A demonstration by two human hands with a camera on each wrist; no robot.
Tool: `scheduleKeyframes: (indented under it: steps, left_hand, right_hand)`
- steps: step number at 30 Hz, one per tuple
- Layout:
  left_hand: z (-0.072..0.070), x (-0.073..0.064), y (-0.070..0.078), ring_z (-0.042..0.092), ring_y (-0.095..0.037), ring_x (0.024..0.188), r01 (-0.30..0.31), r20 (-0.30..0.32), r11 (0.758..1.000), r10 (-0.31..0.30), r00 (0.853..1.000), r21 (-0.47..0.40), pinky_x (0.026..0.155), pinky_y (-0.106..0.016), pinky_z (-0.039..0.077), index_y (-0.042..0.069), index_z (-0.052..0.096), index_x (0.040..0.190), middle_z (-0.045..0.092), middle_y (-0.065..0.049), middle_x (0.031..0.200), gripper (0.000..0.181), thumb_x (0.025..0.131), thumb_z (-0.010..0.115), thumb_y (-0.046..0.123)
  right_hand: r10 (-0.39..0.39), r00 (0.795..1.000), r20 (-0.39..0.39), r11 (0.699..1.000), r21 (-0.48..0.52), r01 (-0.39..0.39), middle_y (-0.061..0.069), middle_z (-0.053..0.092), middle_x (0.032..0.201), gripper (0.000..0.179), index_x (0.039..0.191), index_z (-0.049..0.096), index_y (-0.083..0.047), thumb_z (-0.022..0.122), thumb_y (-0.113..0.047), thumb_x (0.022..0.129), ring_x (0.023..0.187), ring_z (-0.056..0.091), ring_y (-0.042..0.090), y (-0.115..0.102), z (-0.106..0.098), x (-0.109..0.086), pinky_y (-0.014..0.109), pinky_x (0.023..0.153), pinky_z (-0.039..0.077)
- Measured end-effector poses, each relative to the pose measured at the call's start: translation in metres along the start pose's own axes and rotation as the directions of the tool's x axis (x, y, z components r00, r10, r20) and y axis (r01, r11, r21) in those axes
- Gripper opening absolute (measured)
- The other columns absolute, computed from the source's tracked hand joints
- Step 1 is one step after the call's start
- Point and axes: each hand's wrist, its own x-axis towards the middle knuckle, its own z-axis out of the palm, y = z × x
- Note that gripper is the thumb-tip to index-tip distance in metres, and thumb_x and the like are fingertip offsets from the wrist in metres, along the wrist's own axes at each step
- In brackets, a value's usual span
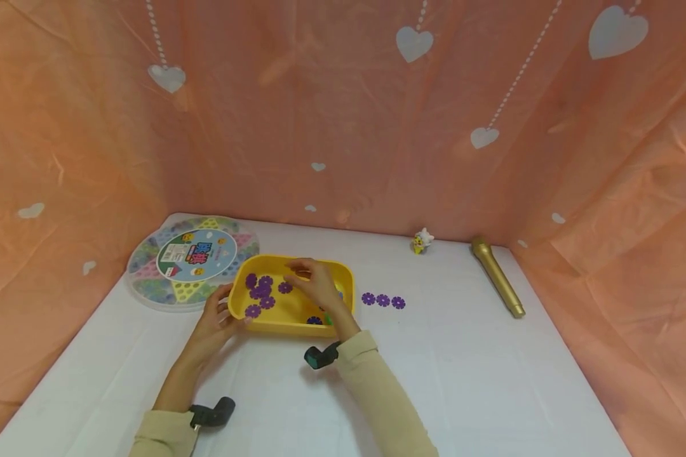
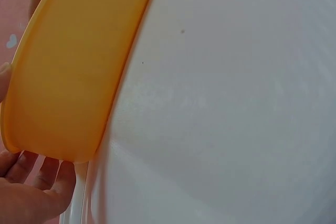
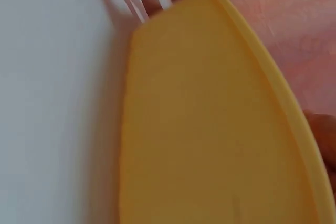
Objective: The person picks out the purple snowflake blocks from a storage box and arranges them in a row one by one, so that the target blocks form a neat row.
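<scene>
A yellow plastic basin (image 1: 291, 329) holds several purple snowflake discs (image 1: 267, 303), with a dark blue disc (image 1: 314, 320) and a bit of green near its front right. My left hand (image 1: 214, 327) grips the basin's left end, thumb by the front rim and fingers against the end wall. In the left wrist view those fingers (image 2: 44, 184) bend against the wall. My right hand (image 1: 319, 289) hovers inside the basin, thumb and fingers apart, just above a single purple disc (image 1: 285, 287). The basin's wall hides most of this hand in the right wrist view.
Three purple discs (image 1: 383, 300) lie in a row right of the basin. A round patterned game box (image 1: 197, 260) sits behind my left hand. Toward the back right are a small figurine (image 1: 422, 241) and a gold microphone (image 1: 497, 277). A pink curtain (image 1: 343, 127) surrounds the white table (image 1: 463, 381).
</scene>
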Motion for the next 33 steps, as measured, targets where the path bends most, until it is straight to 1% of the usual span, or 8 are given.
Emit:
scheduleKeyframes:
  steps: [3, 6, 10, 16, 19, 23, 27, 33]
  left_hand:
    - [-0.001, -0.002, 0.001, 0.029, -0.04, 0.128, -0.008, 0.009, 1.0, 0.008, 1.0, -0.01, 0.107, -0.048, 0.028, 0.005, 0.008, 0.147, 0.014, -0.023, 0.148, 0.082, 0.087, 0.063, 0.007]
    - [-0.001, -0.002, 0.001, 0.029, -0.04, 0.129, -0.003, 0.009, 1.0, 0.003, 1.0, -0.016, 0.103, -0.026, 0.037, 0.007, 0.009, 0.147, 0.014, -0.022, 0.148, 0.081, 0.087, 0.063, 0.007]
    - [0.001, -0.001, -0.001, 0.026, -0.04, 0.13, -0.022, 0.012, 0.999, 0.022, 1.0, -0.042, 0.086, -0.004, 0.035, 0.005, 0.009, 0.147, 0.013, -0.022, 0.148, 0.08, 0.086, 0.063, 0.004]
    - [0.001, -0.002, -0.003, 0.025, -0.042, 0.13, -0.041, 0.005, 0.997, 0.041, 0.999, -0.06, 0.084, -0.003, 0.036, 0.003, 0.011, 0.145, 0.013, -0.024, 0.146, 0.078, 0.086, 0.061, -0.001]
    - [0.002, -0.002, -0.003, 0.027, -0.041, 0.128, -0.031, 0.006, 0.998, 0.031, 1.0, -0.058, 0.083, -0.004, 0.037, 0.003, 0.011, 0.145, 0.013, -0.023, 0.147, 0.078, 0.086, 0.061, -0.001]
    - [0.003, -0.001, -0.002, 0.03, -0.039, 0.126, -0.022, 0.007, 0.999, 0.023, 1.0, -0.045, 0.083, -0.004, 0.038, 0.002, 0.012, 0.145, 0.014, -0.023, 0.147, 0.077, 0.086, 0.061, 0.0]
    - [0.002, -0.002, -0.001, 0.029, -0.041, 0.127, -0.013, 0.007, 0.999, 0.014, 1.0, -0.038, 0.081, -0.004, 0.039, 0.003, 0.011, 0.145, 0.013, -0.023, 0.147, 0.077, 0.086, 0.061, 0.002]
    - [0.001, -0.002, 0.0, 0.029, -0.04, 0.127, -0.036, 0.01, 0.998, 0.037, 0.999, -0.06, 0.083, -0.003, 0.037, 0.001, 0.01, 0.145, 0.013, -0.024, 0.146, 0.078, 0.086, 0.061, -0.001]
  right_hand:
    - [0.001, 1.0, 0.029, 1.0, 0.016, -0.001, 0.014, 0.063, 0.114, 0.03, 0.116, 0.062, 0.001, 0.064, -0.011, 0.088, 0.108, 0.059, 0.025, -0.004, 0.014, 0.006, 0.028, 0.094, 0.047]
    - [0.018, 0.998, 0.053, 1.0, 0.001, -0.018, 0.014, 0.063, 0.114, 0.03, 0.115, 0.062, 0.001, 0.064, -0.01, 0.088, 0.107, 0.06, 0.025, -0.006, 0.023, 0.011, 0.026, 0.093, 0.047]
    - [0.05, 0.995, 0.089, 0.998, -0.031, -0.048, 0.016, 0.064, 0.112, 0.028, 0.114, 0.063, 0.002, 0.064, -0.007, 0.087, 0.104, 0.06, 0.026, -0.002, 0.032, 0.014, 0.023, 0.089, 0.049]
    - [0.04, 0.963, 0.265, 0.999, -0.035, -0.031, 0.019, 0.059, 0.12, 0.033, 0.121, 0.057, 0.005, 0.06, -0.002, 0.089, 0.113, 0.055, 0.03, 0.001, 0.041, 0.016, 0.027, 0.095, 0.046]
    - [0.055, 0.931, 0.362, 0.99, -0.143, -0.003, 0.012, 0.056, 0.127, 0.038, 0.128, 0.054, 0.0, 0.059, -0.006, 0.09, 0.119, 0.052, 0.022, 0.004, 0.043, 0.015, 0.026, 0.101, 0.04]
    - [0.053, 0.901, 0.431, 0.948, -0.305, 0.091, 0.004, 0.059, 0.123, 0.035, 0.126, 0.056, -0.006, 0.059, -0.01, 0.091, 0.114, 0.053, 0.013, 0.007, 0.045, 0.015, 0.019, 0.1, 0.037]
    - [0.06, 0.907, 0.417, 0.925, -0.366, 0.107, 0.005, 0.064, 0.111, 0.028, 0.117, 0.064, -0.006, 0.062, -0.008, 0.088, 0.101, 0.057, 0.013, 0.006, 0.045, 0.017, 0.016, 0.093, 0.042]
    - [0.088, 0.922, 0.377, 0.922, -0.38, 0.067, 0.003, 0.066, 0.102, 0.025, 0.107, 0.069, -0.006, 0.069, -0.008, 0.083, 0.092, 0.058, 0.01, 0.004, 0.045, 0.017, 0.014, 0.086, 0.045]
